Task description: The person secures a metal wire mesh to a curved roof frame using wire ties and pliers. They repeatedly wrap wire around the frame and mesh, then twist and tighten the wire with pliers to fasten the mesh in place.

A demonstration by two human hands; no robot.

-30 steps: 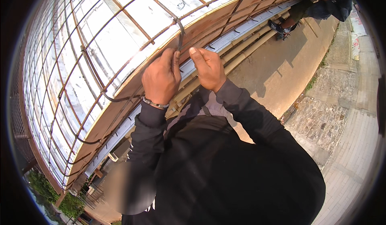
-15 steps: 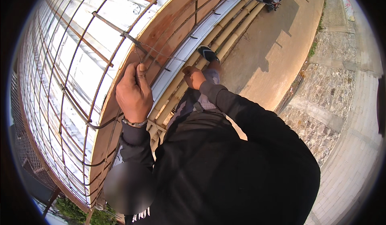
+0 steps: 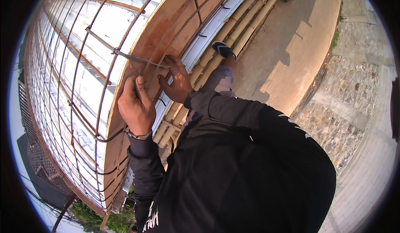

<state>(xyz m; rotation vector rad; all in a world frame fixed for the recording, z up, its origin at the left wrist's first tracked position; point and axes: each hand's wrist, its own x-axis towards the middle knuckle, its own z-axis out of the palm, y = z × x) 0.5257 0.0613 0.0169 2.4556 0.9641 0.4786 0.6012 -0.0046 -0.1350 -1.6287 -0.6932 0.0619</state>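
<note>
Moved right hand leftward, near thin wire, with grip spread apart. Pinching same wire with left hand, beside steel bar.

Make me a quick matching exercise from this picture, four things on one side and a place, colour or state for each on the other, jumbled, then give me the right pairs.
Column one:
1. Left hand
2. Right hand
3. Bracelet
4. Bamboo poles

Column two:
A. Around the left wrist
B. Tan, running side by side
C. Pinching a thin wire
D. Thumb held apart from the forefinger

Right pairs: 1-C, 2-D, 3-A, 4-B
</note>
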